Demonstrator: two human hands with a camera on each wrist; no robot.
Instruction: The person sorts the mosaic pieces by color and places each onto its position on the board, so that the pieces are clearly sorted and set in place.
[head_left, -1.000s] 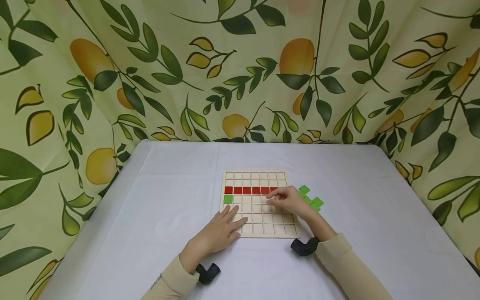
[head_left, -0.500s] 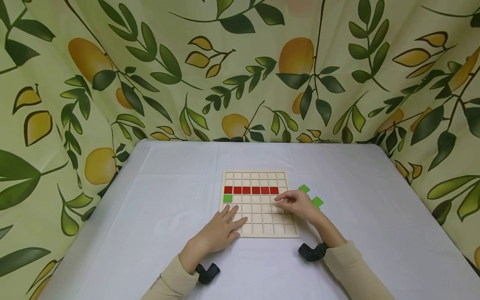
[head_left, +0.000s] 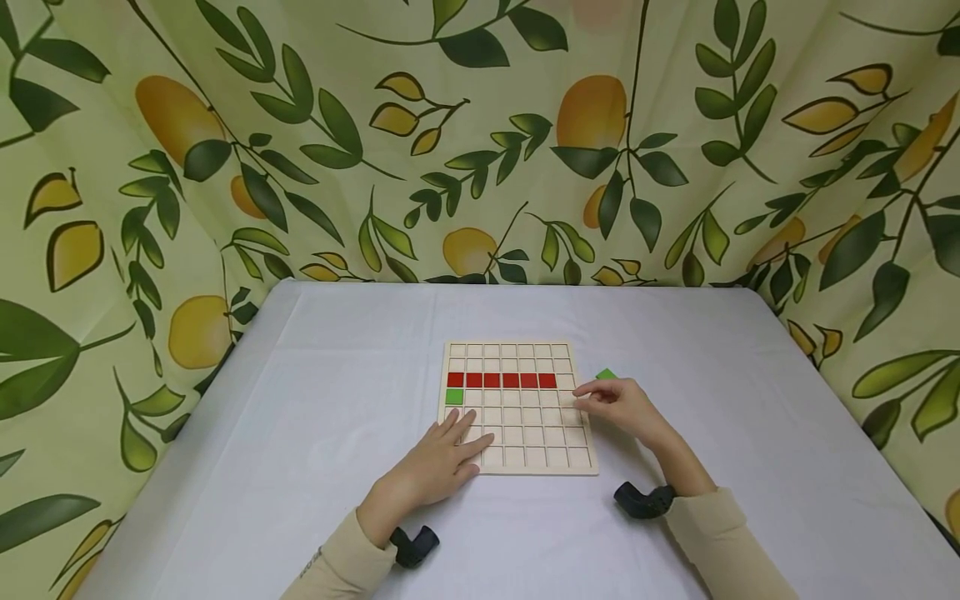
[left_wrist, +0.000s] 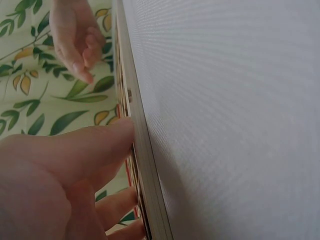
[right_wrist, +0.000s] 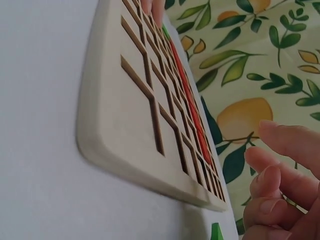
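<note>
A wooden grid board [head_left: 535, 437] lies flat on the white-covered table. A row of red square tiles [head_left: 502, 380] fills most of one line of cells, and a single green tile [head_left: 454, 397] sits just below its left end. My left hand [head_left: 431, 467] rests with spread fingers on the board's lower left corner. Off the right edge hovers my right hand [head_left: 628, 410], its fingers loosely bent. Nothing shows between its thumb and forefinger [right_wrist: 287, 142] in the right wrist view. Beyond that hand a loose green tile [head_left: 606, 374] peeks out; other loose tiles are hidden behind it.
White cloth [head_left: 337, 358] covers the table around the board. A curtain [head_left: 480, 150] printed with leaves and fruit closes off the back and sides. Black curved devices [head_left: 415, 547] are worn at both wrists.
My right hand has moved right, from the end of the red row to past the board's edge, and now covers most of the loose green tiles. The left hand stays put.
</note>
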